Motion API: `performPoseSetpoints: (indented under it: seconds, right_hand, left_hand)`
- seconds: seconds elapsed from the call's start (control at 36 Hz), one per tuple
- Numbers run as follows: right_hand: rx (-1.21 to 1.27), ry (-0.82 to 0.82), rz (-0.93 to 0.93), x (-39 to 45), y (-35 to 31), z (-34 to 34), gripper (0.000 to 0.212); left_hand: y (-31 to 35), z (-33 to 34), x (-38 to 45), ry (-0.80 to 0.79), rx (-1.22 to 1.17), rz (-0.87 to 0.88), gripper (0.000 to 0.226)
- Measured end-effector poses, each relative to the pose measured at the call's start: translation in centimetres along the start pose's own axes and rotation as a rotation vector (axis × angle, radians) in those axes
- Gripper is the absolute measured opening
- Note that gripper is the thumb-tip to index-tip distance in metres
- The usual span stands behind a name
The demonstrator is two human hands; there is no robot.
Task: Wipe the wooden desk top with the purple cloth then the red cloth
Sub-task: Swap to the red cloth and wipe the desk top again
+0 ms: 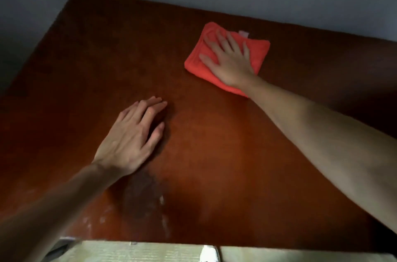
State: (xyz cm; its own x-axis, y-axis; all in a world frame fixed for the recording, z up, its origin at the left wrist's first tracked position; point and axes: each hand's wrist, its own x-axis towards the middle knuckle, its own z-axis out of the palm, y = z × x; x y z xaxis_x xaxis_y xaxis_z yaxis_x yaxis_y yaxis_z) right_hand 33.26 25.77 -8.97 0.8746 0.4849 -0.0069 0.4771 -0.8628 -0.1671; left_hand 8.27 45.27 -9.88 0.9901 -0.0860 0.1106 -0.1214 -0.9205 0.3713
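- The right hand (231, 62) pressed flat, fingers spread, on the folded red cloth (257, 51) near the desk top's (214, 143) far edge.
- The left hand (131, 137) rested open on bare wood toward the near edge, holding nothing.

No writing could be read anywhere; the small pale tag (243, 33) on the red cloth (225, 57) was too blurred to show any.

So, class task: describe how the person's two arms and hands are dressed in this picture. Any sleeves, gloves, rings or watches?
Both forearms are bare as far as the picture shows, with no sleeves in view. The left hand and right hand wear no gloves, and no rings, watch or bracelet can be seen, though the picture is slightly blurred.
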Motion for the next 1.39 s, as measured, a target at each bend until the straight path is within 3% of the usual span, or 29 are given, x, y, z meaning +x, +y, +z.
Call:
performPoseSetpoints:
  seconds: [0.11, 0.25, 0.33, 0.5, 0.75, 1.06, 1.39]
  right_hand:
    - [-0.023, 0.002, -0.054, -7.5, -3.4, 1.1, 0.067]
    - [-0.034, 0.02, -0.101, -18.5, -8.6, 2.4, 0.073]
    - [-0.04, 0.012, -0.159, -24.8, -12.0, 3.0, 0.072]
    - [-0.065, 0.01, -0.328, -30.6, -15.0, 3.4, 0.071]
    - [-0.07, -0.143, -0.657, -22.3, -10.9, 1.7, 0.065]
    - [-0.123, -0.159, -0.549, -3.7, -7.0, 0.4, 0.069]
    - [-0.108, -0.143, -0.553, 11.9, -4.9, -0.8, 0.067]
  left_hand:
    - [-0.1, -0.3, -0.1, 0.058, -0.069, 0.0, 0.047]
    - [0.1, -1.3, -1.7, 0.274, -0.054, -0.06, 0.034]
    - [-0.9, -2.2, -3.3, 0.237, -0.036, -0.138, 0.035]
    - [-5.3, -4.7, -6.7, 0.075, 0.129, -0.09, 0.048]
    - [-8.3, -5.3, -7.6, -0.048, 0.216, -0.054, 0.052]
    - [-8.3, -5.3, -7.5, -0.083, 0.15, -0.078, 0.049]
    - [-8.4, -5.5, -6.9, -0.136, 0.123, -0.107, 0.049]
